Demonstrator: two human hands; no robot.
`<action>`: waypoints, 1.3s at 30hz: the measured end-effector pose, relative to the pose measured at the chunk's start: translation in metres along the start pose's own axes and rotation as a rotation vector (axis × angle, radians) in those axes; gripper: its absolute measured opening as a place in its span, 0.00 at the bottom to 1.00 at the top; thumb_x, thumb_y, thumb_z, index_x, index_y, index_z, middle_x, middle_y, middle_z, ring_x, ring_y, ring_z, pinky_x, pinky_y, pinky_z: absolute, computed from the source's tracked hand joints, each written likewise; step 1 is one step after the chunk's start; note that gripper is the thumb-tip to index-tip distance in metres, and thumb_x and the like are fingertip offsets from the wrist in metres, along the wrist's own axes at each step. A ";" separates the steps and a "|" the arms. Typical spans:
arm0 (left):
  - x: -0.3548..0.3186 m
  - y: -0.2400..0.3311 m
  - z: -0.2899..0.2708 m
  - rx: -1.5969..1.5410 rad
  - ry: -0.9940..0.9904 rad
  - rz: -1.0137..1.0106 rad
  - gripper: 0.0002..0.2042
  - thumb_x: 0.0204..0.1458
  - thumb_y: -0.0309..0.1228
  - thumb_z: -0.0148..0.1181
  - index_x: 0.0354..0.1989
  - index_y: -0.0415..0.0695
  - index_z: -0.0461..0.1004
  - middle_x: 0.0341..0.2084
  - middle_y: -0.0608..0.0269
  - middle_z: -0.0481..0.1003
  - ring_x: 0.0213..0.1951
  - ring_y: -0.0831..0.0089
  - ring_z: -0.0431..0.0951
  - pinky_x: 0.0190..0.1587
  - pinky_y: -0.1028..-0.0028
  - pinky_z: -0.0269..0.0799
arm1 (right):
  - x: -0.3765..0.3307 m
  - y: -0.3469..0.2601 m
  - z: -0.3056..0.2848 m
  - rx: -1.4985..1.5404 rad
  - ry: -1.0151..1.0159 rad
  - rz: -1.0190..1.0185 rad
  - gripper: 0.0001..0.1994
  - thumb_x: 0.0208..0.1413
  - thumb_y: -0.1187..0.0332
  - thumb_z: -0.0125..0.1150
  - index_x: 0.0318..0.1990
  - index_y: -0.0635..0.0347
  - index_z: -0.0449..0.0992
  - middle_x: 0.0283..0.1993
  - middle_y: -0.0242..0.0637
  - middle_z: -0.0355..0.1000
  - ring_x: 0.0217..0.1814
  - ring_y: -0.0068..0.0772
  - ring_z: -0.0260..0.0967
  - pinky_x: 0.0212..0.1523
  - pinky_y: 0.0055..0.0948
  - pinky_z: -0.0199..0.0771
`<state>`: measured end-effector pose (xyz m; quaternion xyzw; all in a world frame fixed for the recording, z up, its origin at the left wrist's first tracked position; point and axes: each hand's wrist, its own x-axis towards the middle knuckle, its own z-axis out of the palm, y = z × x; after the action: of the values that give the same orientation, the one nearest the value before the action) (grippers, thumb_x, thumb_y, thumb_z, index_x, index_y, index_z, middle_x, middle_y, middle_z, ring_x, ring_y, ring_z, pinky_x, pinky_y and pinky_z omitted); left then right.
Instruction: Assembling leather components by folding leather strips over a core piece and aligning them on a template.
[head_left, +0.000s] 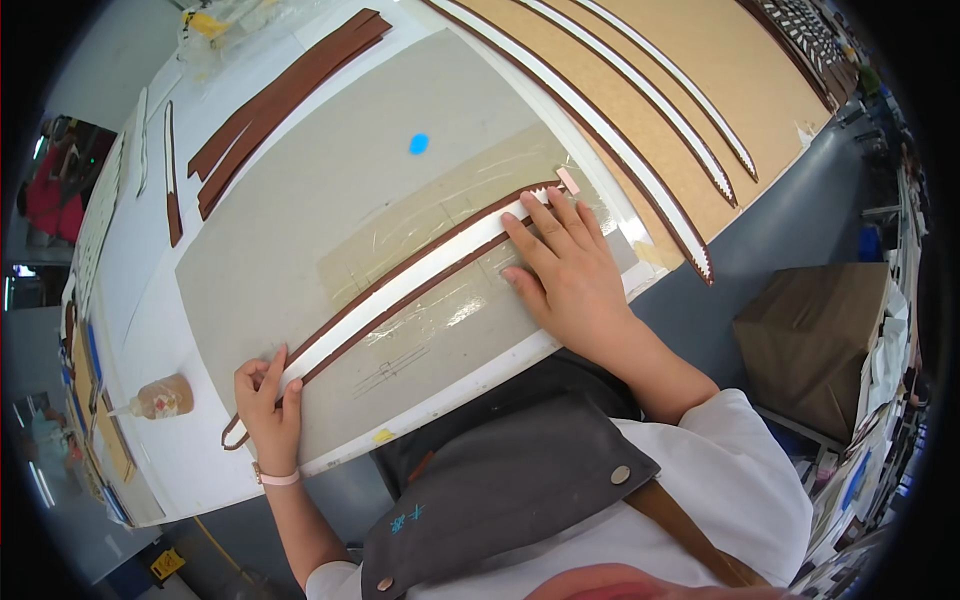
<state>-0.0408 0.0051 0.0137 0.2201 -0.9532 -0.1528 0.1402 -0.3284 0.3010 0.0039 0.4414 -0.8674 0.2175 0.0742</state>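
Observation:
A long white strip with brown leather edges [400, 290] lies across a grey board [290, 240], curving from lower left to upper right. My left hand [268, 408] is closed on its lower-left end, with a narrow brown loop of edging sticking out beyond the fingers. My right hand [570, 265] lies flat over the upper-right end, fingers spread and fingertips touching the strip. Beside those fingertips a small pale pink piece [568, 181] sits at the strip's tip. Clear glossy tape [425, 225] covers part of the board under the strip.
Three similar strips [640, 180] hang slightly over the edge of a tan board [775, 110] at right. Brown leather strips [285, 100] lie at the far left. A squeeze bottle of amber liquid [163, 397] stands near the left hand. A brown box [812, 340] is beside the table.

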 end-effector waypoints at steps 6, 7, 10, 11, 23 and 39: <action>-0.005 0.003 -0.003 0.062 -0.004 0.020 0.24 0.53 0.37 0.70 0.60 0.44 0.80 0.46 0.56 0.69 0.41 0.64 0.67 0.46 0.67 0.67 | -0.003 0.005 -0.006 -0.054 -0.054 -0.032 0.24 0.63 0.60 0.64 0.65 0.55 0.73 0.71 0.46 0.67 0.76 0.55 0.58 0.75 0.55 0.54; -0.005 0.004 -0.003 0.065 0.000 0.041 0.25 0.53 0.38 0.71 0.60 0.45 0.80 0.47 0.55 0.69 0.41 0.63 0.67 0.47 0.67 0.67 | -0.003 0.006 -0.006 -0.027 -0.029 -0.031 0.24 0.62 0.60 0.64 0.65 0.55 0.74 0.70 0.46 0.67 0.76 0.55 0.58 0.75 0.55 0.54; -0.005 0.001 -0.003 0.079 -0.007 0.044 0.27 0.51 0.42 0.72 0.60 0.45 0.80 0.50 0.55 0.70 0.42 0.62 0.68 0.47 0.65 0.68 | -0.004 0.005 -0.005 0.012 -0.009 -0.032 0.24 0.62 0.60 0.65 0.65 0.55 0.74 0.71 0.46 0.67 0.76 0.55 0.58 0.75 0.55 0.53; -0.005 0.002 -0.002 0.085 -0.007 0.033 0.27 0.51 0.42 0.72 0.60 0.45 0.80 0.50 0.55 0.70 0.42 0.62 0.68 0.47 0.65 0.68 | -0.004 0.005 -0.006 0.015 -0.009 -0.026 0.24 0.62 0.61 0.65 0.65 0.55 0.74 0.71 0.46 0.67 0.76 0.55 0.58 0.75 0.54 0.53; 0.012 0.033 0.000 0.124 0.030 0.095 0.21 0.52 0.28 0.69 0.57 0.46 0.81 0.58 0.55 0.74 0.57 0.54 0.72 0.59 0.60 0.69 | -0.005 0.005 -0.004 -0.023 -0.021 -0.026 0.25 0.61 0.60 0.65 0.65 0.54 0.74 0.71 0.45 0.67 0.76 0.55 0.58 0.74 0.55 0.53; 0.122 0.136 0.061 0.150 -0.093 0.813 0.21 0.53 0.25 0.60 0.57 0.51 0.78 0.59 0.69 0.74 0.61 0.65 0.70 0.68 0.51 0.61 | -0.006 0.003 -0.002 -0.046 -0.008 -0.018 0.23 0.63 0.61 0.63 0.64 0.55 0.76 0.72 0.45 0.67 0.76 0.54 0.58 0.75 0.54 0.52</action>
<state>-0.2185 0.0794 0.0303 -0.1719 -0.9763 -0.0248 0.1293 -0.3275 0.3079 0.0023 0.4480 -0.8686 0.1950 0.0828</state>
